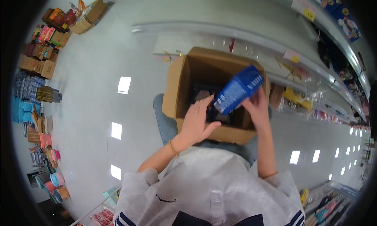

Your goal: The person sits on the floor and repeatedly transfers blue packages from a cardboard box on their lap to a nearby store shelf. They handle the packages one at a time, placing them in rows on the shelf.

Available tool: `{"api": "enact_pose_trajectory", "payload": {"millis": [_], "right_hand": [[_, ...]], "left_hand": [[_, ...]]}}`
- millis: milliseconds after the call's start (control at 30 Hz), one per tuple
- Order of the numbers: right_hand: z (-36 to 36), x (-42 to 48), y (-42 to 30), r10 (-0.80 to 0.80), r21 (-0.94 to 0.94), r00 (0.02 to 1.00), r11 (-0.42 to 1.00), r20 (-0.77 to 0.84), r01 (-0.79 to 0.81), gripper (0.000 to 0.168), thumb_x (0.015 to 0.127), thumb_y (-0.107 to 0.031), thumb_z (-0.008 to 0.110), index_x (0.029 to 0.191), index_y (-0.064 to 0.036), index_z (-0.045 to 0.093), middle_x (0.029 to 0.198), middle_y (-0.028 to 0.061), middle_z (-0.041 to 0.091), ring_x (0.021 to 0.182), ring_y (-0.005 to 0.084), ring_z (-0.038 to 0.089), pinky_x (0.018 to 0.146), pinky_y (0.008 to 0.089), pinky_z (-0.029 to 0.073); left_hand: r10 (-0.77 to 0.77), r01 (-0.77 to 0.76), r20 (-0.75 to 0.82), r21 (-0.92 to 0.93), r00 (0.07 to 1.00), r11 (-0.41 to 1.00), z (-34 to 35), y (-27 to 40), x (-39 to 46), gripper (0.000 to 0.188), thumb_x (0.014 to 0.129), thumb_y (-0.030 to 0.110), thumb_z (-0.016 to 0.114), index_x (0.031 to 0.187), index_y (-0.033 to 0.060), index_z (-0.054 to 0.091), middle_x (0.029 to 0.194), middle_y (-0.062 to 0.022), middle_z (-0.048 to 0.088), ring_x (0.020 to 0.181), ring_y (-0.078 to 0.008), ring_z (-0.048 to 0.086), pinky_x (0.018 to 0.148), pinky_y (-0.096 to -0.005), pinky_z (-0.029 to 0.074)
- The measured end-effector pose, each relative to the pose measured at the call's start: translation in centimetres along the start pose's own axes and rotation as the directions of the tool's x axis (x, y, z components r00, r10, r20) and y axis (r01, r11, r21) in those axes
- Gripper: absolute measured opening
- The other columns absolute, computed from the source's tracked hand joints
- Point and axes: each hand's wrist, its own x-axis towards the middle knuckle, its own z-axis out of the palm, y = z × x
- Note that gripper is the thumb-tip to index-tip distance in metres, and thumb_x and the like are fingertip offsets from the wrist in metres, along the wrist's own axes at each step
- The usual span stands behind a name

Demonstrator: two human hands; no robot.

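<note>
A cardboard box (170,92) with its flaps raised rests against my lap in front of me. Over its mouth, my right hand (256,106) grips a blue printed package (240,89), which is tilted and bears white writing. My left hand (198,117) reaches over the near left side of the box, fingers apart, its fingertips close to the lower end of the package. Whether they touch it I cannot tell. Dark items (203,89) lie in the shadow inside the box; their kind is hard to make out.
Metal store shelving (218,27) with price tags (292,56) runs just beyond the box and along the right. Blue packages (347,23) stand on an upper shelf. Cartons (38,64) and stacked goods line the far left, across a glossy floor (88,114). A wire rack (97,209) stands at lower left.
</note>
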Motion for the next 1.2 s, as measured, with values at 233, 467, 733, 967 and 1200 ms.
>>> {"api": "enact_pose_trajectory", "payload": {"millis": [233, 467, 733, 967, 1200], "right_hand": [[2.6, 8.4, 1.9, 0.333, -0.921, 0.877, 0.300, 0.347, 0.250, 0.086, 0.070, -0.037, 0.093, 0.144, -0.011, 0.056, 0.119, 0.0120, 0.072, 0.115, 0.0207, 0.067, 0.097, 0.0356, 0.054], [5.9, 11.9, 15.3, 0.897, -0.807, 0.441, -0.285, -0.034, 0.518, 0.076, 0.067, -0.052, 0.092, 0.132, -0.020, 0.070, 0.130, 0.0062, 0.070, 0.120, 0.0249, 0.066, 0.094, 0.0488, 0.056], [1.2, 6.1, 27.0, 0.795, -0.869, 0.542, -0.038, 0.272, 0.493, 0.095, 0.062, -0.053, 0.090, 0.144, -0.015, 0.058, 0.137, 0.0124, 0.066, 0.126, 0.0282, 0.063, 0.102, 0.0481, 0.052], [2.2, 8.6, 23.5, 0.882, -0.887, 0.432, -0.035, 0.190, 0.461, 0.079, 0.074, -0.035, 0.081, 0.145, -0.012, 0.057, 0.138, 0.0189, 0.064, 0.128, 0.0349, 0.061, 0.105, 0.0448, 0.049], [2.8, 9.8, 21.7, 0.935, -0.829, 0.297, -0.006, 0.194, 0.559, 0.050, 0.084, -0.020, 0.065, 0.134, -0.012, 0.069, 0.138, 0.0192, 0.064, 0.124, 0.0335, 0.064, 0.100, 0.0444, 0.053]], "left_hand": [[-0.001, -0.069, 0.157, 0.437, 0.988, 0.897, 2.4, -0.4, -2.2, 0.057, 0.087, 0.062, 0.067, 0.093, 0.0055, 0.068, 0.079, -0.0071, 0.065, 0.073, -0.0222, 0.064, 0.063, -0.0321, 0.048], [-0.102, -0.008, 0.219, 0.451, 0.970, 0.893, 2.9, 0.5, -3.1, 0.060, 0.089, 0.066, 0.064, 0.082, 0.0066, 0.067, 0.063, -0.0058, 0.062, 0.062, -0.0211, 0.064, 0.058, -0.0312, 0.048], [-0.131, 0.026, 0.212, 0.437, 0.968, 0.899, 2.7, 0.2, -3.0, 0.059, 0.089, 0.065, 0.065, 0.085, 0.0065, 0.068, 0.066, -0.0059, 0.063, 0.063, -0.0207, 0.064, 0.059, -0.0320, 0.050], [-0.138, 0.023, 0.226, 0.450, 0.964, 0.893, 2.6, 0.3, -3.2, 0.060, 0.089, 0.066, 0.065, 0.088, 0.0059, 0.069, 0.067, -0.0053, 0.063, 0.064, -0.0202, 0.064, 0.058, -0.0311, 0.050], [-0.093, -0.027, 0.254, 0.433, 0.963, 0.901, 3.0, 1.2, -2.8, 0.059, 0.089, 0.065, 0.064, 0.089, 0.0060, 0.068, 0.069, -0.0061, 0.063, 0.068, -0.0215, 0.065, 0.061, -0.0328, 0.050]]}}
